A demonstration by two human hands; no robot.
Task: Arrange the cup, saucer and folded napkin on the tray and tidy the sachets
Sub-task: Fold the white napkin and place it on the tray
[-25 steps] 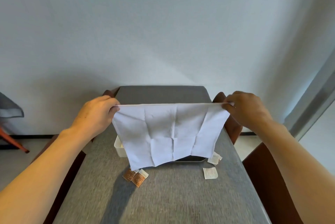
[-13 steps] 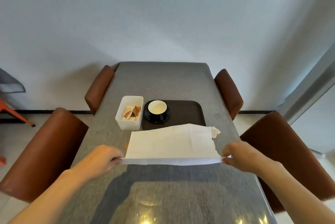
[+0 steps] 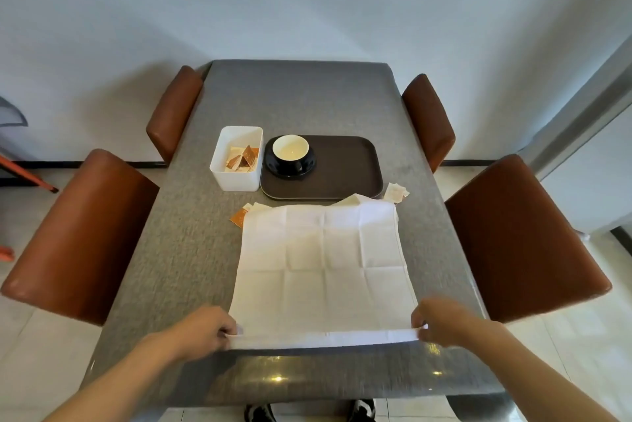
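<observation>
A white napkin point(image 3: 321, 268) lies spread flat and unfolded on the grey table, creased into squares. My left hand point(image 3: 201, 329) pinches its near left corner and my right hand point(image 3: 444, 320) pinches its near right corner. Beyond it a dark brown tray point(image 3: 345, 165) holds a cup point(image 3: 290, 151) with a cream inside, standing on a black saucer point(image 3: 278, 172) at the tray's left end. Left of the tray, a white box point(image 3: 222, 175) contains several sachets point(image 3: 243, 160). Loose sachets poke out at the napkin's far left corner point(image 3: 241, 216) and lie by the tray's right corner point(image 3: 396, 192).
Brown padded chairs flank the table: two on the left point(image 3: 82, 233) point(image 3: 174, 110), two on the right point(image 3: 519, 237) point(image 3: 429, 117). The grey table point(image 3: 297, 93) runs to a white wall. A glossy strip crosses its near edge. My shoes point(image 3: 260, 413) show below.
The napkin, held up in the air a second ago, has been swung down and laid flat on the table. My hands moved toward me and still grip its corners.
</observation>
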